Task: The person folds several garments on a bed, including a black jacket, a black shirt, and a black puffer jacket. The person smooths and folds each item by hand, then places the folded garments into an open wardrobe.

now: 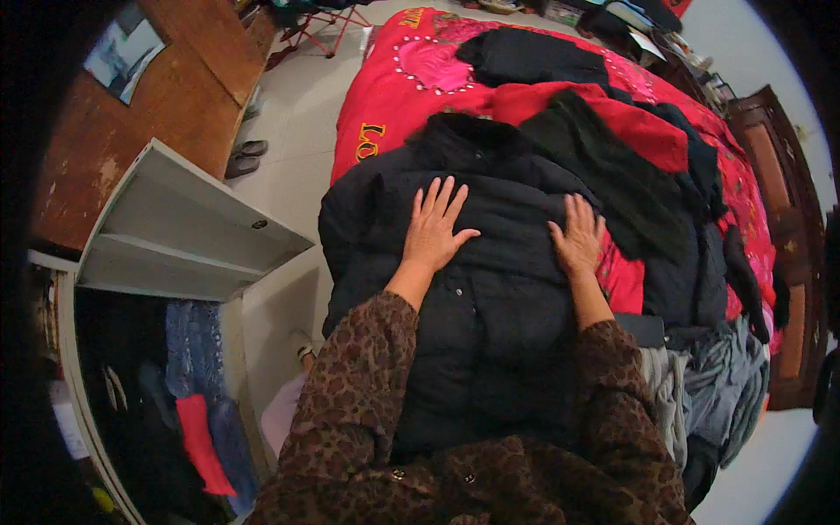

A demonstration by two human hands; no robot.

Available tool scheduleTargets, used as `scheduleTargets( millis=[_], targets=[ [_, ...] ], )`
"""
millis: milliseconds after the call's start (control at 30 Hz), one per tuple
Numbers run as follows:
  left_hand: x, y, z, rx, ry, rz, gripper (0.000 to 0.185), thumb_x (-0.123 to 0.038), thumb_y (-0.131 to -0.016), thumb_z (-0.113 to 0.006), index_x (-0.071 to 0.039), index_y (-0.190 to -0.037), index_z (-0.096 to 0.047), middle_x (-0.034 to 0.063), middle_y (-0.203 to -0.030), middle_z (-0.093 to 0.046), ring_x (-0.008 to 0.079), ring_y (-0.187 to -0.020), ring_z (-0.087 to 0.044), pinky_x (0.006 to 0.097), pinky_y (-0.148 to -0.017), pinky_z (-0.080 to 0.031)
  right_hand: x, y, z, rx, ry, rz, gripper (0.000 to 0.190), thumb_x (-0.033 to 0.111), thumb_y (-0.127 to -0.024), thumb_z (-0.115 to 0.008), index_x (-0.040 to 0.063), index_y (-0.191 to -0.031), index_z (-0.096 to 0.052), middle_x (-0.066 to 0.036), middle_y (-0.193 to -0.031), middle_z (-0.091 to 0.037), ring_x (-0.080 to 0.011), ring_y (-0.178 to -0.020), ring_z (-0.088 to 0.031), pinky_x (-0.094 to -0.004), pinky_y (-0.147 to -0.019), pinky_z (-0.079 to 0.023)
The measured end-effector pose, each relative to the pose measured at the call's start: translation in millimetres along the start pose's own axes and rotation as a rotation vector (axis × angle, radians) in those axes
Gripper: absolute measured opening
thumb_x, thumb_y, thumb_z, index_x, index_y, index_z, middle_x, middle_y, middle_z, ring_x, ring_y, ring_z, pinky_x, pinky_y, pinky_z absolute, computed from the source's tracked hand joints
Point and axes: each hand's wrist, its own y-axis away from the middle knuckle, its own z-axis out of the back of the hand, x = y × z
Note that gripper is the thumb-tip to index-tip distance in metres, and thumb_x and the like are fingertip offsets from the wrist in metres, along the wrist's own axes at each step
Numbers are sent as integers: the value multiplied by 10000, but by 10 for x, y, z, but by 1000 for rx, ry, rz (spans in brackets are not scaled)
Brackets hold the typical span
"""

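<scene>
A black padded jacket (pixel 499 275) lies spread on the bed, its dark collar (pixel 482 131) pointing away from me. My left hand (pixel 436 226) rests flat on the jacket's upper part, fingers apart. On the jacket's right side my right hand (pixel 579 233) also lies palm down with spread fingers. Neither hand grips anything. Snap buttons show down the jacket's front. The lower end is partly covered by my leopard-print sleeves. Just right of the jacket lie a dark green garment (pixel 610 177) and a red garment (pixel 600 111).
The bed has a red patterned cover (pixel 374 85). Folded black clothing (pixel 538 56) lies at its far end. Grey clothes (pixel 715 374) and a dark flat object (pixel 638 330) are at right. An open metal cabinet door (pixel 190 223) juts out at left, beside hanging jeans (pixel 193 348). Shoes (pixel 246 157) stand on the floor.
</scene>
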Motion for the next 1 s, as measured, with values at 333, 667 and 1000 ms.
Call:
scheduleTargets(
  millis=[333, 667, 1000],
  targets=[
    [323, 287, -26, -73, -59, 394, 901, -670, -927, -575, -146, -1612, -316, 124, -1671, -294, 322, -1539, -265, 571, -1240, -133, -228, 30, -436, 24, -110, -98, 721, 488, -1010, -501, 197, -1629, -271, -81, -1644, -350, -273, -1527, -301, -522, -1237, -200],
    [2267, 2064, 876, -206, 124, 1153, 616, -559, -932, -630, -50, -1279, -638, 182, -1294, -645, 361, -1192, -573, 544, -982, -425, -97, -258, 109, 340, -53, -221, 683, 389, -984, -548, 170, -1598, -346, -76, -1647, -357, -264, -1526, -310, -541, -1214, -248],
    [1745, 2517, -94, 26, 1977, 1176, 765, -633, -1054, -374, -76, -1579, -383, 125, -1531, -512, 291, -1420, -467, 410, -1159, -396, 3481, -81, 84, 19, -333, 315, 717, 494, -992, -536, 93, -1567, -387, -139, -1635, -362, -282, -1540, -278, -548, -1245, -152]
  ],
)
